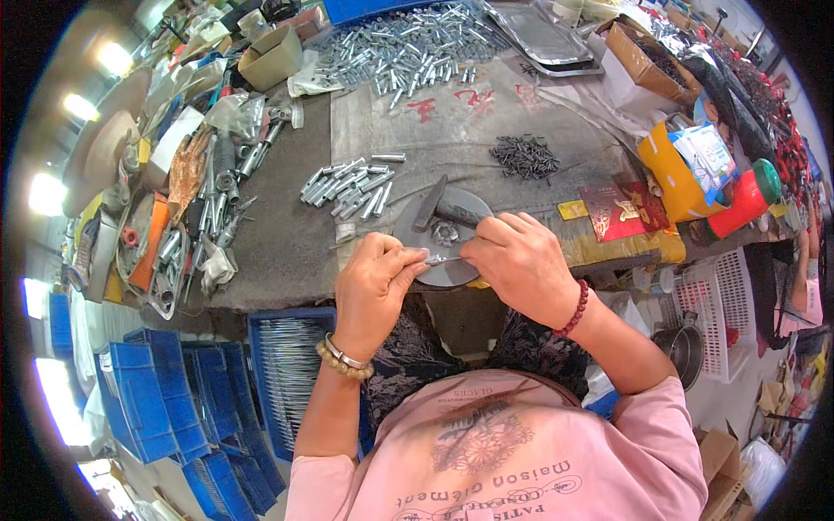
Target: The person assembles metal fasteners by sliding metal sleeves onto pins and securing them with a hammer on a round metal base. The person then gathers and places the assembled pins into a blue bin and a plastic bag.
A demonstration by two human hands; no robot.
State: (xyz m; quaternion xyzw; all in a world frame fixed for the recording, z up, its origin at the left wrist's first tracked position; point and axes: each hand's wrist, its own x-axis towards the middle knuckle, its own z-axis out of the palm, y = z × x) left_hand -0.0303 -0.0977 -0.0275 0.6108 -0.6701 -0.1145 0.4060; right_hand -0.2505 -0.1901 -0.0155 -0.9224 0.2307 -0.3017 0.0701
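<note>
Both hands meet over the near part of a round grey metal plate. My left hand is closed in a pinch at a small silver metal piece, whose exact kind is too small to tell. Close by on the right, my right hand is also pinched, its fingertips at the other end of that piece; what they grip is mostly hidden. A hammer lies across the plate's far side. Between it and my fingers sits a small round metal fitting.
Silver metal tubes lie left of the plate, with a larger heap at the back. Black screw-like parts form a pile beyond my right hand. Tools crowd the left; a red packet lies right. Blue bins stand below left.
</note>
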